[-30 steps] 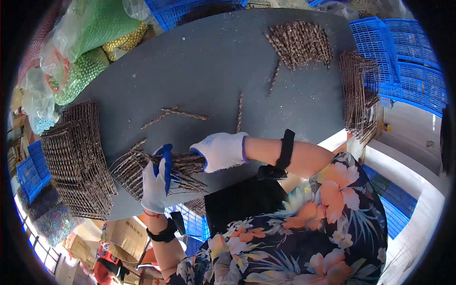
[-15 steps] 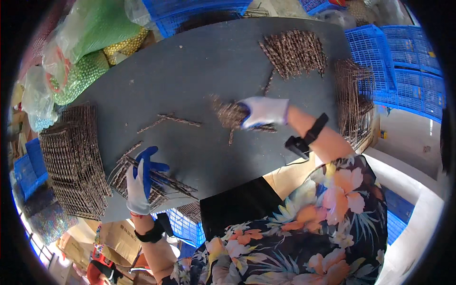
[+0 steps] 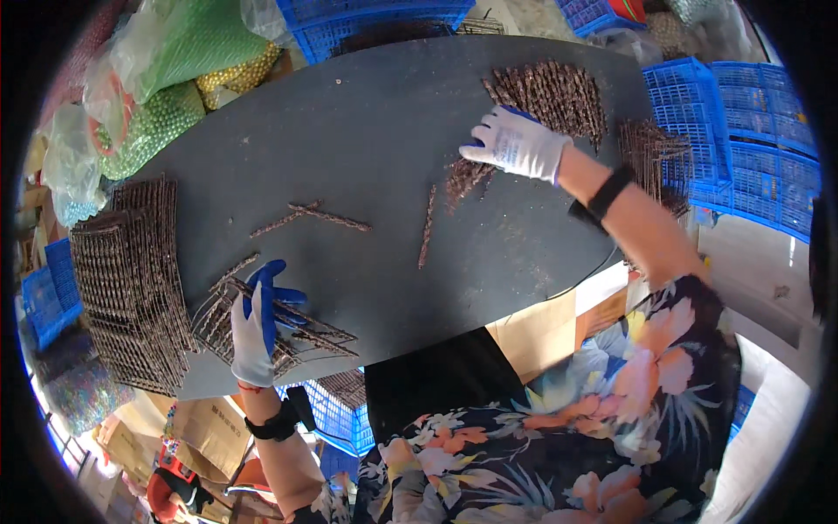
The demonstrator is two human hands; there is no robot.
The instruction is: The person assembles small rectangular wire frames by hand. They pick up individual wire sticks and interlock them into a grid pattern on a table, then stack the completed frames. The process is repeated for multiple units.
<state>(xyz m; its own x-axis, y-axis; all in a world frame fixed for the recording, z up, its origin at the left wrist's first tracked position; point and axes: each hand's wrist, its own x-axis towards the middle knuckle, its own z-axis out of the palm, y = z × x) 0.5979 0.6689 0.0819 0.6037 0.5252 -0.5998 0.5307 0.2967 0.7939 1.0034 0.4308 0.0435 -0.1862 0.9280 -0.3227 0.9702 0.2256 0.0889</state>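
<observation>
My right hand (image 3: 517, 144), in a white and blue glove, is closed around a bunch of short brown twig-like sticks (image 3: 467, 179). It is just left of and below a row of similar sticks (image 3: 554, 100) on the table's far right. My left hand (image 3: 257, 327), gloved alike, has its fingers apart over a small pile of brown stick frames (image 3: 297, 345) at the near left edge. Two loose sticks (image 3: 336, 218) lie crossed in the middle. Another single stick (image 3: 427, 227) lies farther right, below the right hand.
The dark grey table (image 3: 367, 140) has a curved edge. A tall stack of brown wire frames (image 3: 131, 288) stands at its left, another stack (image 3: 650, 166) at its right. Blue crates (image 3: 685, 113) are beyond the right edge. Bags of green beads (image 3: 153, 131) sit at the far left.
My right hand has moved up and right with the bunch of sticks, toward the row. One stick stays behind on the table. My left hand has hardly moved.
</observation>
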